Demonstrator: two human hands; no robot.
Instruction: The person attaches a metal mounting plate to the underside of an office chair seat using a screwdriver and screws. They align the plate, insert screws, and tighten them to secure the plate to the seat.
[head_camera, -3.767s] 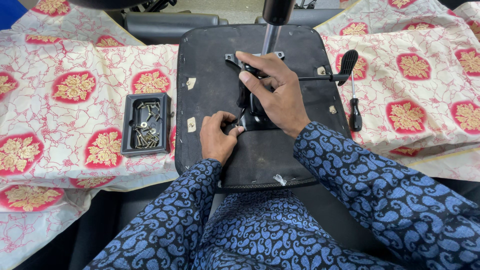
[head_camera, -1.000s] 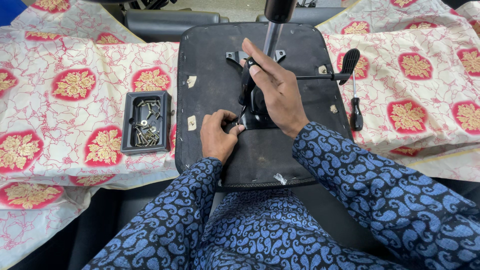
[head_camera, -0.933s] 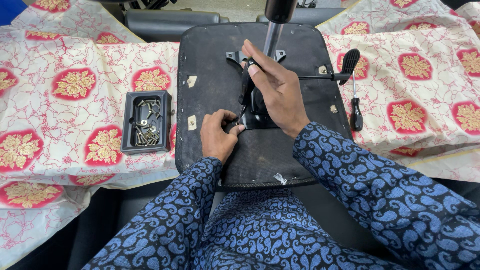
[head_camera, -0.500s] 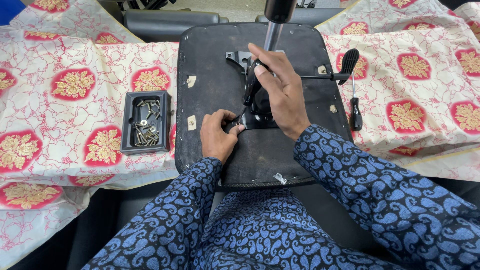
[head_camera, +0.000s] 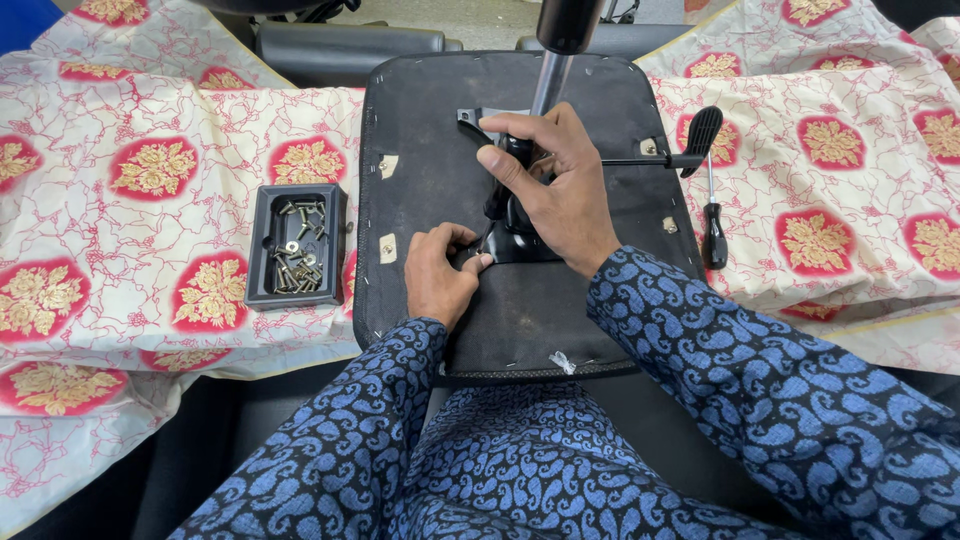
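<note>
Head view, from the person's lap outward: two sleeves in blue paisley reach to an upturned black seat base (head_camera: 450, 190) lying across the surface (head_camera: 130, 250), which is draped in white cloth with red and gold medallions. The left hand (head_camera: 438, 275) sits nearest, its fingers (head_camera: 478, 263) pinched closed on something small at the edge of the black metal mechanism plate (head_camera: 520, 235); what it is I cannot tell. Just beyond, the right hand (head_camera: 560, 185) lies over the plate, fingers curled around its upper part, pressing it onto the seat. To my eye the step goes best if the right hand holds the plate square and unmoving while the left works at the corner.

Counted: one seat base, one plate, one lever (head_camera: 690, 150), one screwdriver (head_camera: 714, 225) to the right, one black tray (head_camera: 296, 245) to the left, holding many loose screws, too jumbled to count.
</note>
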